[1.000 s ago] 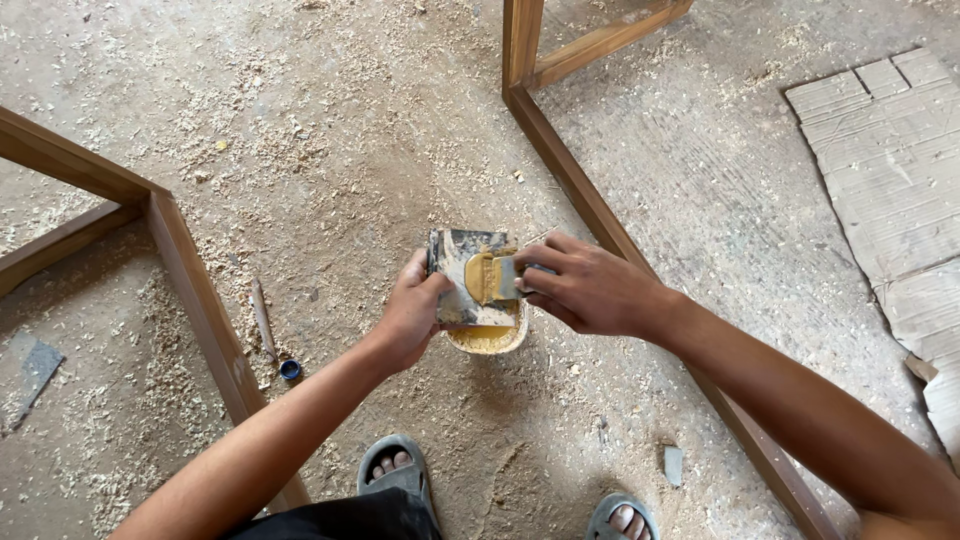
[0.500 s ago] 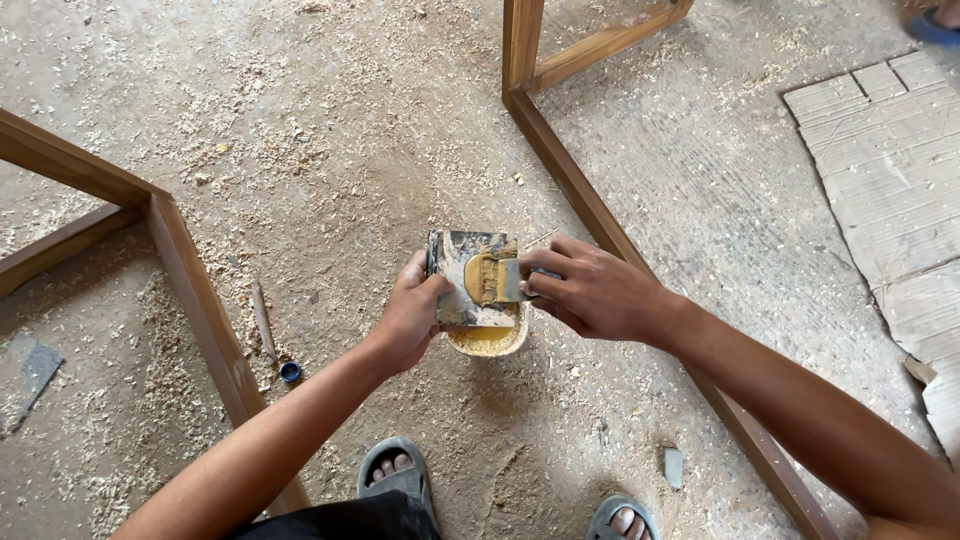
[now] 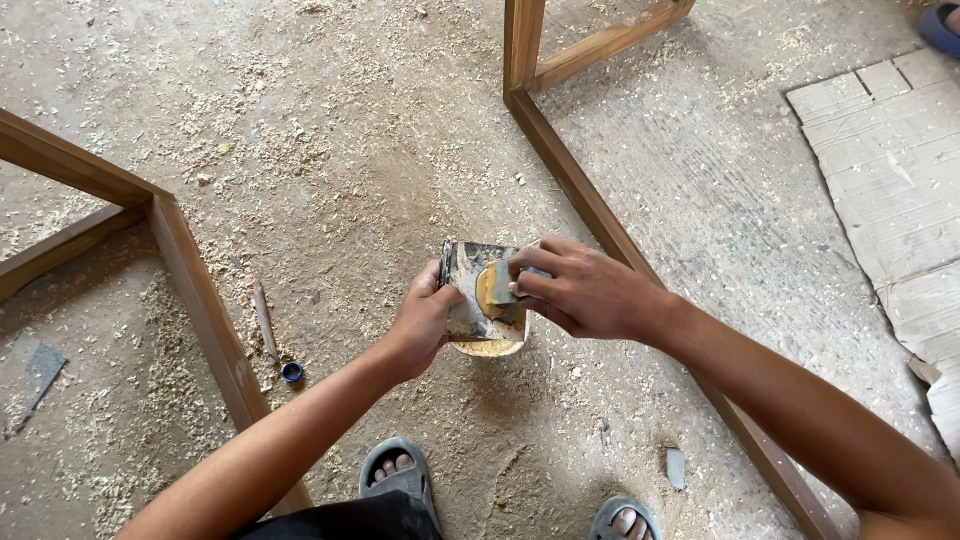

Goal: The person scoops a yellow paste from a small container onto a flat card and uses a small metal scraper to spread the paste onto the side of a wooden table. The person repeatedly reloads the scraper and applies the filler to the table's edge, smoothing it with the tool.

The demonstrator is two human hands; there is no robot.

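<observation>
Sawdust covers the concrete floor [image 3: 330, 120] all round my feet; I stand between two wooden frames, one frame [image 3: 190, 290] at the left and the other frame [image 3: 590, 200] running from far centre down to the near right. My left hand [image 3: 425, 320] is curled shut round the left edge of a small grey board [image 3: 470, 300], thumb on top, fingers hidden beneath, holding it level over the floor; a blob of yellow paste [image 3: 488, 290] sits on the board, and more of it shows on something rounded under the near edge, which I cannot make out. My right hand [image 3: 580, 295] is closed in a pinch on a small flat scraper [image 3: 505, 285], its blade pressed into the paste; how tight the pinch is I cannot tell.

Risks as I judge them: the board is gripped by one edge only, so a hard push from the scraper could tip it and slide the paste onto the dusty floor; paste that picks up shavings would be spoiled; an overloaded blade could drip on my sandals [image 3: 395, 475] below. A thin stick with a blue cap [image 3: 292, 372] lies near the left frame, well apart from the hands; flattened cardboard [image 3: 890, 160] lies at the far right; a small grey chip [image 3: 676, 468] lies near the right frame.
</observation>
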